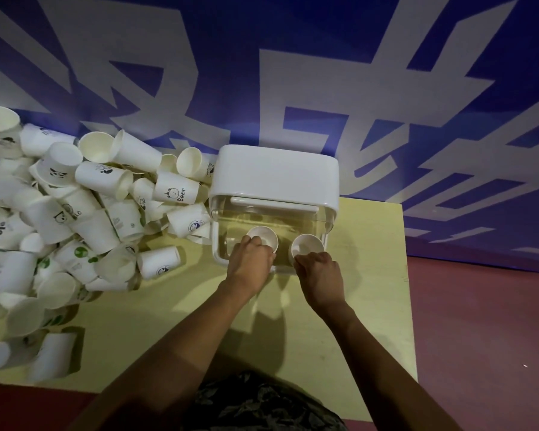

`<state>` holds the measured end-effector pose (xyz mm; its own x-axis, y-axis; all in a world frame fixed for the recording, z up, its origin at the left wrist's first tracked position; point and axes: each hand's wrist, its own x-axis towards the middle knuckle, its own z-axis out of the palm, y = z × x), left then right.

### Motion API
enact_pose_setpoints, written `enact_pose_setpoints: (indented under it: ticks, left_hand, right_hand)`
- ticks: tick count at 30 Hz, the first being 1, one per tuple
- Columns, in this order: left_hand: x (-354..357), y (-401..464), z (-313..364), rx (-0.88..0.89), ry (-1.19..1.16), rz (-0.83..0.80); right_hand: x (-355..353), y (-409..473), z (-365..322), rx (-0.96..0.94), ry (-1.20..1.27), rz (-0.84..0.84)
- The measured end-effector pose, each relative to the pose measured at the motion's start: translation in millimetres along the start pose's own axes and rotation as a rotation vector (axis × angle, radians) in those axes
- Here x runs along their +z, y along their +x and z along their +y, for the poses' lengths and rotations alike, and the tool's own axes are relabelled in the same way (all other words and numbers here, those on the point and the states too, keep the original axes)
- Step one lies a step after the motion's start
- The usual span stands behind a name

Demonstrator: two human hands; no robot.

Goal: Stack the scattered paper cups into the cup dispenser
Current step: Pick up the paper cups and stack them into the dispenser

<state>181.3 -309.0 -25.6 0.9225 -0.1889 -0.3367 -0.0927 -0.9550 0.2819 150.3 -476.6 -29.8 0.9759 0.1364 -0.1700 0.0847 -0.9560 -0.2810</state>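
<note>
The cup dispenser (274,178) is a clear box with a white lid, standing at the back of the yellowish table. Two white paper cups sit at its clear front. My left hand (249,259) grips the left cup (263,237) with curled fingers. My right hand (319,273) grips the right cup (307,245) the same way. A large heap of scattered white paper cups (59,213), some printed with bears and green marks, lies to the left of the dispenser.
The yellowish table (364,275) ends at its right edge close to the dispenser, with reddish floor (479,321) beyond. A blue and white banner (293,73) rises behind. Loose cups (157,262) lie near my left forearm.
</note>
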Motion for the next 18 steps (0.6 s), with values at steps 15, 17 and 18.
enact_pose_setpoints:
  ticks: [15, 17, 18]
  left_hand:
    - [-25.6, -96.3, -157.4, -0.922, -1.561, 0.450]
    - [-31.0, -110.4, -185.7, -0.970, -1.604, 0.441]
    - [-33.9, -116.1, -196.9, -0.977, -1.606, 0.432]
  right_hand:
    - [18.1, 2.2, -129.3, 0.043, 0.627, -0.062]
    - [33.4, 6.0, -154.9, 0.103, 0.697, -0.167]
    - [41.0, 7.8, -167.0, 0.164, 0.750, -0.233]
